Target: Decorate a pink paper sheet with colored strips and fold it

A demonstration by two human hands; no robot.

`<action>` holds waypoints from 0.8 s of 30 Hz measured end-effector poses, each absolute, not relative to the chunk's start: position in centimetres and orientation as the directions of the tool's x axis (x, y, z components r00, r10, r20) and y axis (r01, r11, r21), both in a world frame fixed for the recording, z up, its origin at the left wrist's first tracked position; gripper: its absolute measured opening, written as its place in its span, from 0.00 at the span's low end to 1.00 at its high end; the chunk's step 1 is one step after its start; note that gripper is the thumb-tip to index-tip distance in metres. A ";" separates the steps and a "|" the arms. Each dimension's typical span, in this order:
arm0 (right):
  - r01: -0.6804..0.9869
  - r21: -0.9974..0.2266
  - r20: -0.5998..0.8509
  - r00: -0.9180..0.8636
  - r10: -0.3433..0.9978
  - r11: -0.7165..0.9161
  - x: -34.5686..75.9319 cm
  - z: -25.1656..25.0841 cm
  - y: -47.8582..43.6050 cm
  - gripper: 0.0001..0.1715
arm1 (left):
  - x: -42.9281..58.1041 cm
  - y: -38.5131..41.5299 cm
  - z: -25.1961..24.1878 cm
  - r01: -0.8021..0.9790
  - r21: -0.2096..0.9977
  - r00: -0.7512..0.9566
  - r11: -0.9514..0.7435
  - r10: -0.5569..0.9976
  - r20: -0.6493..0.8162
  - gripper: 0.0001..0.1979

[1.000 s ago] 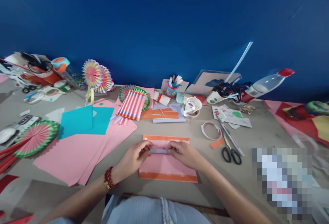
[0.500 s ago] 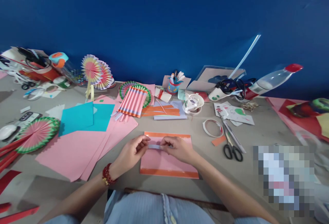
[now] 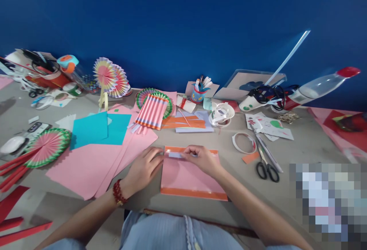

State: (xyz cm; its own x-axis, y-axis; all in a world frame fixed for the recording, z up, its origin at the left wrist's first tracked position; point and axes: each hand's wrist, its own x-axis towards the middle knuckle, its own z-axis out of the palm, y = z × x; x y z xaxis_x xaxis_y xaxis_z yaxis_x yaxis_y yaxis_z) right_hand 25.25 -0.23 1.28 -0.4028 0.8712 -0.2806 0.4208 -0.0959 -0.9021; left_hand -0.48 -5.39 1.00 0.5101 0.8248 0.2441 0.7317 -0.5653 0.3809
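Note:
A pink sheet of paper with orange bands along its top and bottom edges lies flat on the table in front of me. Near its top band rests a narrow pale lilac paper strip. My right hand pinches the strip's right part between thumb and fingertips; the strip's far end is hidden under the hand. My left hand lies low at the sheet's left edge, fingers stretched out and holding nothing. Its fingertips are at the upper left corner of the sheet.
Scissors and a tape roll lie to the right. Pink sheets and blue paper spread to the left, by a round pleated fan. A pleated pink paper and orange strips lie behind.
My left hand has let go of the strip and moved left to the sheet's edge, its fingers now straighter. The strip has shifted up towards the top orange band, still in my right hand.

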 end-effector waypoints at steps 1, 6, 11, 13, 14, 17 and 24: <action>0.418 -0.903 -0.281 -0.399 0.873 -0.100 25.1 1.2 -0.1 0.17 | -0.4 -5.1 1.0 0.733 0.375 0.512 -0.568 0.823 0.245 0.10; 0.468 -0.879 -0.285 -0.369 0.885 -0.088 24.1 1.1 0.0 0.14 | -0.6 -4.4 0.4 0.733 0.354 0.524 -0.580 0.814 0.249 0.10; 0.513 -0.853 -0.314 -0.351 0.882 -0.099 23.4 1.1 0.0 0.13 | -0.7 -4.5 -0.3 0.735 0.348 0.529 -0.582 0.814 0.241 0.08; 0.513 -0.852 -0.314 -0.352 0.882 -0.099 23.2 1.0 0.1 0.12 | -0.7 -4.4 -0.3 0.729 0.355 0.535 -0.585 0.811 0.237 0.08; 0.512 -0.854 -0.311 -0.352 0.883 -0.096 23.2 1.0 0.1 0.12 | -0.7 -4.4 -0.2 0.727 0.358 0.537 -0.585 0.811 0.234 0.08; 0.519 -0.850 -0.308 -0.347 0.886 -0.092 23.0 1.1 0.1 0.12 | -0.7 -4.4 -0.2 0.728 0.367 0.536 -0.579 0.814 0.222 0.08; 0.551 -0.831 -0.307 -0.344 0.888 -0.073 22.8 1.2 0.2 0.12 | -0.6 -4.3 0.0 0.732 0.355 0.536 -0.582 0.813 0.229 0.09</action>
State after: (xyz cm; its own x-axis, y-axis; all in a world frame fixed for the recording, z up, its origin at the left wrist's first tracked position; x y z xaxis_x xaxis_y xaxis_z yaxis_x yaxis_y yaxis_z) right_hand 22.82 0.21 1.24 -0.3438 0.8876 -0.3066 0.5514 -0.0735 -0.8310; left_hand -0.64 -4.34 0.02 0.5357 0.8129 0.2286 0.7316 -0.5820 0.3551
